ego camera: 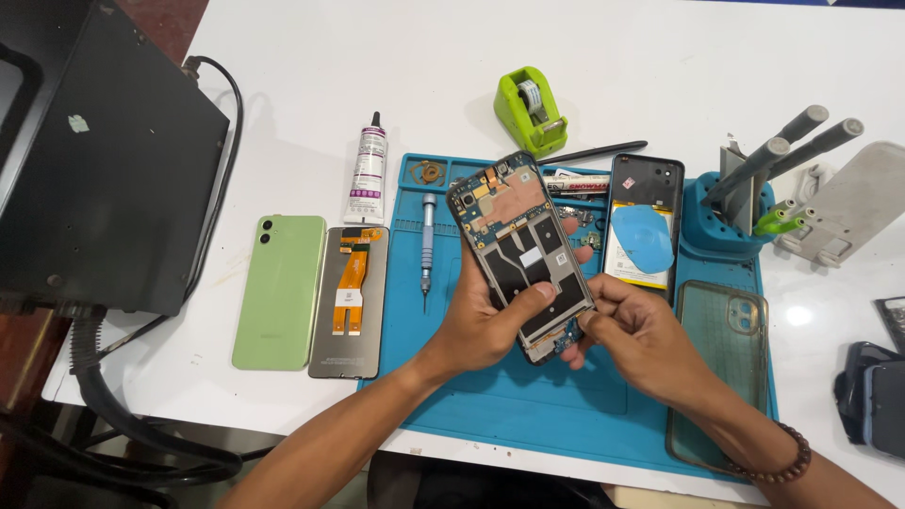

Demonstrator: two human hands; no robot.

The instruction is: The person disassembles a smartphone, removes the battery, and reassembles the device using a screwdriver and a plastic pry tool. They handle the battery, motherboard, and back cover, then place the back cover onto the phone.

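My left hand (481, 325) grips an opened phone frame (518, 245) from below, thumb across its lower part; the frame is tilted, its inner boards and black shielding facing up. My right hand (636, 335) pinches the frame's bottom end, where a small blue board shows. Both hands hover over a blue work mat (528, 396). On the mat lie a slim screwdriver (427, 240), a black phone housing with a battery (641, 221) and a blue pick (644, 240) on it.
Left of the mat lie a green back cover (280, 292) and a screen with an orange flex cable (351, 302). A glue tube (367, 174), a green tape dispenser (530, 110), a tool holder (731, 212), a clear phone case (721, 372) and a black box (104, 160) surround the work area.
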